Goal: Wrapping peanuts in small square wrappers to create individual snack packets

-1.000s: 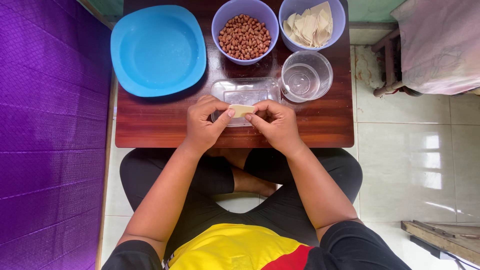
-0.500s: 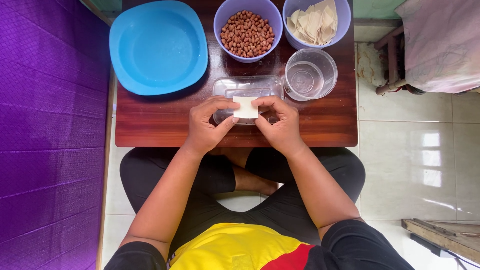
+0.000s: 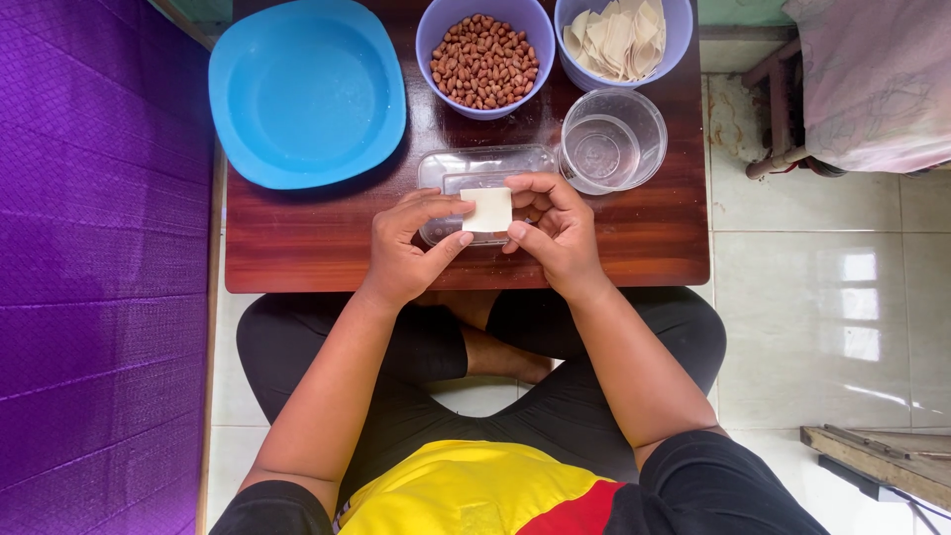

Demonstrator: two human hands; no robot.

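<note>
Item: small square pale dough wrapper (image 3: 487, 209), flat, face up, held betw. both hands above a clear rectangular plastic tray (image 3: 475, 173) at the near-centre of the table. Left hand (image 3: 408, 248): fingers curled in, thumb and forefinger pinching the wrapper's left edge; thumb tip at its lower left corner. Right hand (image 3: 555, 233): likewise curled, thumb and fingers gripping the right edge, thumb tip at lower right corner. Both hands grasping the same wrapper, knuckles facing each other w/ the wrapper bridging the gap. Surface: low dark-brown wooden table (image 3: 317, 238), glossy. On it, far left: blue plastic plate (image 3: 307, 94), rounded-square, nothing in it, well apart from the hands. Far centre: lavender bowl (image 3: 428, 40) filled w/ red-brown peanuts (image 3: 483, 59), just beyond the tray. Far right: second lavender bowl (image 3: 676, 30) holding a stack of pale wrappers (image 3: 614, 40), partly cut off by the top edge. Right of tray, just beside the right hand's fingers: clear round plastic cup (image 3: 614, 139), seen from above; contents cannot tell. Person seated cross-legged at the table's near edge, dark trousers, yellow-and-red top. Surroundings: purple woven mat (image 3: 99, 297) along the left; white floor tiles (image 3: 822, 327) to the right; pinkish cloth (image 3: 877, 79) over a piece of furniture at upper right; wooden boards (image 3: 882, 461) at lower right.
</note>
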